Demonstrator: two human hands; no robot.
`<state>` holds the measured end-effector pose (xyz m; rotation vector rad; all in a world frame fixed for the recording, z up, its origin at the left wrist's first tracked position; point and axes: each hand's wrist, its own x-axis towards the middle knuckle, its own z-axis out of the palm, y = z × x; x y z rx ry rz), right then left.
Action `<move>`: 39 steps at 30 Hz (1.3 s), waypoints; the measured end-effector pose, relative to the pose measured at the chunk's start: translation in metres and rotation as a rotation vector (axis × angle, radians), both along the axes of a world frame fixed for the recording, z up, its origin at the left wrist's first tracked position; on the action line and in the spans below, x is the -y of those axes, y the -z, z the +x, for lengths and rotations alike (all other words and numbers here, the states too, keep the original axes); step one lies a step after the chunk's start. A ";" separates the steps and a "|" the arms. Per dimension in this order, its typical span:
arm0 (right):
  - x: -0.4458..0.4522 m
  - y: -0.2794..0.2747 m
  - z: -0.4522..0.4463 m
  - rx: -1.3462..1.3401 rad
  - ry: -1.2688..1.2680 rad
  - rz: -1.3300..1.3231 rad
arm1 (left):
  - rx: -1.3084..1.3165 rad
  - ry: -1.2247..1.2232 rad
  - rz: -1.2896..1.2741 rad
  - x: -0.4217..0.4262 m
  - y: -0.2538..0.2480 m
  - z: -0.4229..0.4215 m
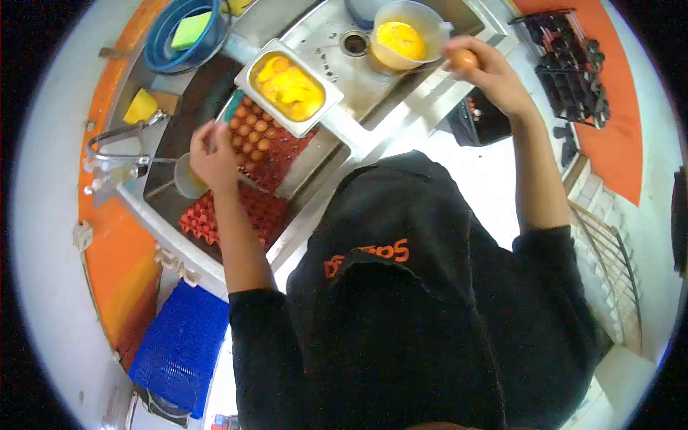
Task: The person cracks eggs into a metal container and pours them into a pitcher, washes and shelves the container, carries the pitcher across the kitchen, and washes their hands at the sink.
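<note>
Your left hand (pixel 215 159) is curled by the brown eggs (pixel 254 136), but I can't tell if it holds anything, then comes the metal pan (pixel 332 99) of yellow yolks (pixel 292 86), then the jug (pixel 433 30), and your right hand (pixel 493 73) grips one whole egg (pixel 464 59) beside it.

kitchen — steel sink (pixel 362 86) | tap (pixel 129 129) | egg trays (pixel 290 161) | jug (pixel 431 27) of yolks (pixel 400 41)
</note>
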<state>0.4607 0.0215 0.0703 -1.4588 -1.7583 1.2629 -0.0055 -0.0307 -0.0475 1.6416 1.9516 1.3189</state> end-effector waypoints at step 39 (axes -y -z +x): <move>-0.035 0.059 0.014 -0.004 0.410 -0.302 | -0.455 -0.022 -0.547 0.063 0.252 -0.057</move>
